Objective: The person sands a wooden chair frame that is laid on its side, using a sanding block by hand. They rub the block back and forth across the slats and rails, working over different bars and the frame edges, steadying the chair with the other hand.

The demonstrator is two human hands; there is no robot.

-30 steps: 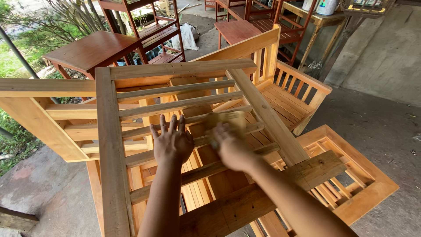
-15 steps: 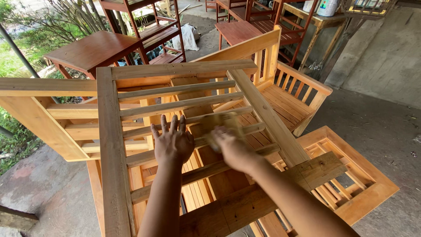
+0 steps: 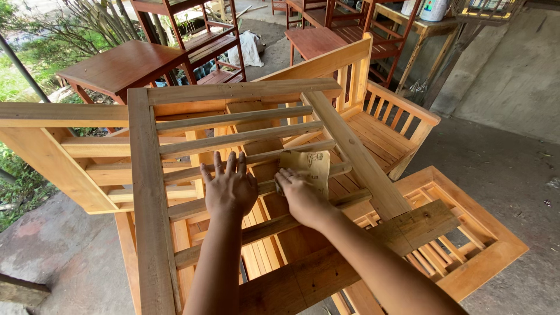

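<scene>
While left hand [image 3: 229, 188] lies flat, fingers spread, on slat of pale wooden frame [image 3: 146, 192], right hand [image 3: 300, 197] presses tan sandpaper sheet [image 3: 307, 168] on next slat. White container [image 3: 433, 9] far back on table; open concrete floor [image 3: 501, 175] at right.

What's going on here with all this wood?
A person is sanding an unfinished slatted wooden frame. The right hand presses a sheet of sandpaper onto one slat, while the left hand lies flat with fingers spread on a neighbouring slat, steadying the frame. More bare wooden frames lie underneath, and red-brown stained tables and shelves stand behind.
</scene>
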